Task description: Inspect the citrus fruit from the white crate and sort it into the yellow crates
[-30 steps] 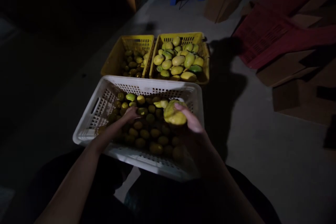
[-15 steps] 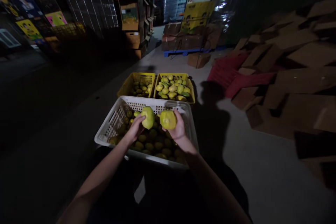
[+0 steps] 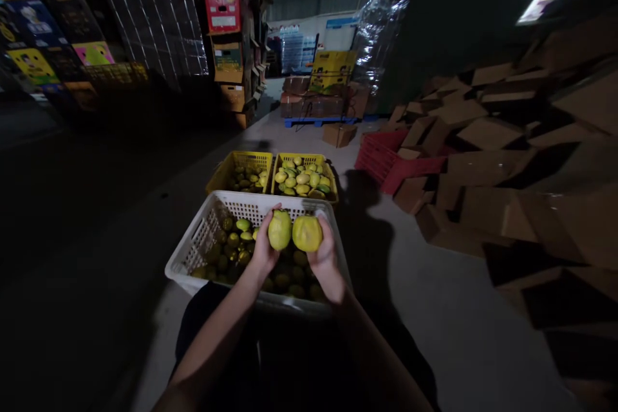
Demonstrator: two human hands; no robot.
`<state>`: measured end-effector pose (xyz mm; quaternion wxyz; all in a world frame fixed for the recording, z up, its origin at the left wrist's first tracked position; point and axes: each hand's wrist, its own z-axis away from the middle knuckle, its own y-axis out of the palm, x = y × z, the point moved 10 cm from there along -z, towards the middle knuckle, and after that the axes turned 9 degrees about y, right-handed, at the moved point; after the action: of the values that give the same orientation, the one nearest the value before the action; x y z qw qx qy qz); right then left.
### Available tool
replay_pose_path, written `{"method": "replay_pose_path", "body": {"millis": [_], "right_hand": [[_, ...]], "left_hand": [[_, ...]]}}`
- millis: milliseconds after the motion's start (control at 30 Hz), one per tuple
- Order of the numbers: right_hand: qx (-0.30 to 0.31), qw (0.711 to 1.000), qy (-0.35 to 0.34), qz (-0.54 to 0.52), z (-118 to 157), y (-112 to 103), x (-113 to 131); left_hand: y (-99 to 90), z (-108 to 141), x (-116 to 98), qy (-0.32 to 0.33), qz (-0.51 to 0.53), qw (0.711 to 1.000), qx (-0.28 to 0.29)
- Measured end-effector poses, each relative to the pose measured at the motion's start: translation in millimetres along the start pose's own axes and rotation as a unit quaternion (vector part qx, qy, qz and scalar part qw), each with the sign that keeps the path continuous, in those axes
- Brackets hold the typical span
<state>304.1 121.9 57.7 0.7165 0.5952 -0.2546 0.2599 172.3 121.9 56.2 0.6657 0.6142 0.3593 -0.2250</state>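
My left hand (image 3: 266, 246) is closed around a yellow-green lemon (image 3: 280, 230), its fingers wrapping the left side. Wrapped round the right side of a yellower, rounder lemon (image 3: 307, 234) is my right hand (image 3: 325, 253). The two lemons are held side by side with a small gap between them. Both hands are above a white plastic crate (image 3: 188, 251) with holed walls. Many darker, shaded lemons (image 3: 233, 239) lie inside it, partly hidden by my hands and arms.
Behind the white crate stand a left yellow crate (image 3: 218, 175) and a right yellow crate (image 3: 333, 181), both holding lemons. A red crate (image 3: 381, 158) and piled cardboard boxes (image 3: 502, 187) lie to the right. Stacked cartons (image 3: 226, 58) and a blue pallet (image 3: 313, 121) are farther back.
Both hands still hold their lemons. My left hand has turned its lemon and wraps it more from the side; the lemons are closer together. The camera view has shifted, moving the crates slightly left and down.
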Motion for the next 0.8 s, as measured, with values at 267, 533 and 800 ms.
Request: {"method": "replay_pose_path", "body": {"millis": [267,533,800], "right_hand": [[-0.014,0.997,0.000,-0.073,-19.0,29.1,-2.9],[-0.051,0.993,-0.063,-0.083,-32.7,23.4,-9.2],[0.008,0.995,-0.043,-0.094,-33.8,27.5,-9.5]], "left_hand": [[4.5,-23.1,-14.5,0.022,0.107,0.994,-0.013],[10.0,-37.0,-18.1,0.093,0.096,0.991,-0.019],[3.5,-42.4,-1.5,0.078,0.175,0.978,-0.079]]}}
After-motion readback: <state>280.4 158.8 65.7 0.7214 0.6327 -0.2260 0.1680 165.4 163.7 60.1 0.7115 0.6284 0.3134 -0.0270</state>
